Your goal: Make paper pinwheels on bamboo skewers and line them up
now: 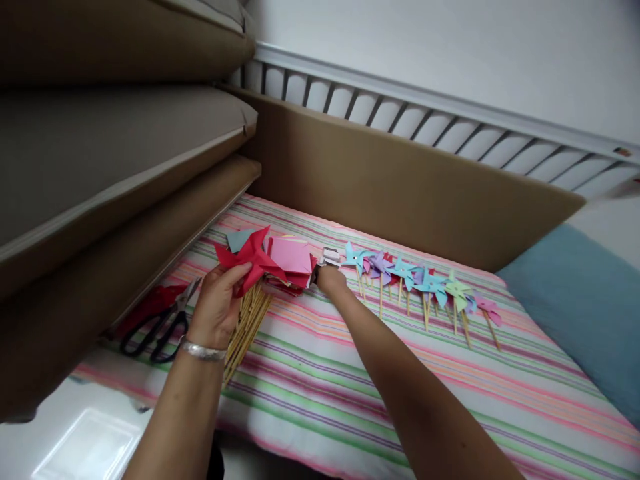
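Observation:
My left hand (219, 303), with a silver bracelet at its wrist, pinches a red paper pinwheel (253, 257) by its lower edge, thumb on top. Under that hand lies a bundle of wooden sticks (249, 327). My right hand (331, 279) reaches beyond a stack of square paper sheets (291, 255), pink on top. A small whitish object (331, 255), perhaps a little box, is just past it; the fingers of this hand are hidden from view. Scissors with dark handles (163, 328) rest left of my left hand, beside red paper (150, 308).
Finished pinwheels on sticks (433, 287) lie in a row on the striped cloth (310, 373). Large padded cushions (125, 147) are stacked at the left. A brown panel (380, 177) and a white railing (400, 100) stand behind; a blue cushion (575, 307) is at the right.

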Tool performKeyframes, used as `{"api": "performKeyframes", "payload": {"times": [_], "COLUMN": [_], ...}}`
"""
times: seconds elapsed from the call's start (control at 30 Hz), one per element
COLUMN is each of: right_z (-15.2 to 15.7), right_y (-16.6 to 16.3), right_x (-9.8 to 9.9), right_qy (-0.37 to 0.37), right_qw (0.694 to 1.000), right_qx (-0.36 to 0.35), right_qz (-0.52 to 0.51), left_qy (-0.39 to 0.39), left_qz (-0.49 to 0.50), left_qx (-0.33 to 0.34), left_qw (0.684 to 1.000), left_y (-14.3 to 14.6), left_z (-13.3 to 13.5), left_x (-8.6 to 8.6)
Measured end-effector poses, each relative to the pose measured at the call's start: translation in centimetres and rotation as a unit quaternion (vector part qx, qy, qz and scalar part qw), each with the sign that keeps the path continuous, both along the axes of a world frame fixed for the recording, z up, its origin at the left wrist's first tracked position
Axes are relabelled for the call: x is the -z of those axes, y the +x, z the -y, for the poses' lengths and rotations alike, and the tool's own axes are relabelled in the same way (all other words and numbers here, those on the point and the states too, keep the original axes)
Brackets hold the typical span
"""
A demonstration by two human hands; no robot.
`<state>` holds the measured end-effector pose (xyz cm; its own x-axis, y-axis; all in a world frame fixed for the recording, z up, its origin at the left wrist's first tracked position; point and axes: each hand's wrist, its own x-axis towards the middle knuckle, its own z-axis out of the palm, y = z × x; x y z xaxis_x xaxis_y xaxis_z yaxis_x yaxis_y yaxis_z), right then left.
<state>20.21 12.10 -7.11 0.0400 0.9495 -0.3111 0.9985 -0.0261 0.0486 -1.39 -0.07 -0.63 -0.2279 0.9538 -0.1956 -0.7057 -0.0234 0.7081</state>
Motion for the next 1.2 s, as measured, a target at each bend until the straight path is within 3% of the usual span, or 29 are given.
{"api": "performKeyframes", "payload": {"times": [0.57, 1.2], "right_z": [1.6, 2.3], "right_y": [-0.2, 0.6], "right_x": [-1.3, -0.9], "right_qy": [-0.050, -0.034], "right_qw": [0.997, 0.997], "right_qx": [-0.049, -0.071], "right_qz": [0.032, 0.009], "left_qy": [-0.003, -0.007], "left_qz": [-0.006, -0.005], "left_qx": [0.054, 0.043], "left_qw": [0.998, 0.999], "left_y": [1.3, 1.9], "left_z": [0.1, 0.0], "left_x": [0.0, -0.2]}}
